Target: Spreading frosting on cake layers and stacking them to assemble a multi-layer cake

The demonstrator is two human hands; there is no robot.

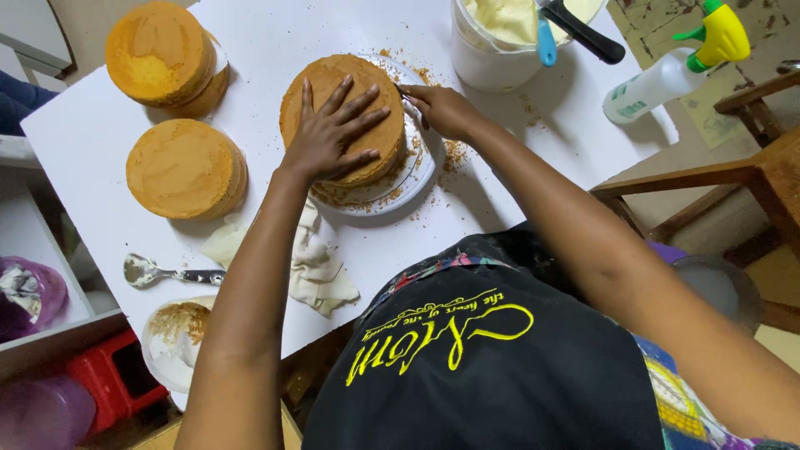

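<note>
Both hands are busy on one round sponge cake [337, 83] in the middle of the white worktop [275, 42]. Going from the left side: a purple plastic piece [29, 292] lies on a low shelf, and under it a red stool [108, 375] stands on the floor. On the worktop edge there is a small white bowl [171, 346] with crumbs inside, and just above it a metal spoon [150, 271]. Further back, two other golden cake stacks [185, 167] wait, one behind the other, well apart from the hands. A crumpled white paper [321, 267] lies near the person's left forearm.

Then comes the left hand [333, 129]. It is spread flat, fingers open wide, and presses on the top of the sponge cake. The cake sits on a white round stand [421, 171], with many brown crumbs around it. The right hand [442, 108] touches the right side of the cake; its fingers are pinched around a thin tool, but I cannot tell which tool, because the hand hides most of it.

To the right stands a white bucket [492, 67] of pale cream with a black-handled utensil [583, 29] inside. After that a spray bottle [671, 71] with yellow and green head lies on the worktop, and a wooden chair [750, 171] is beside.
</note>
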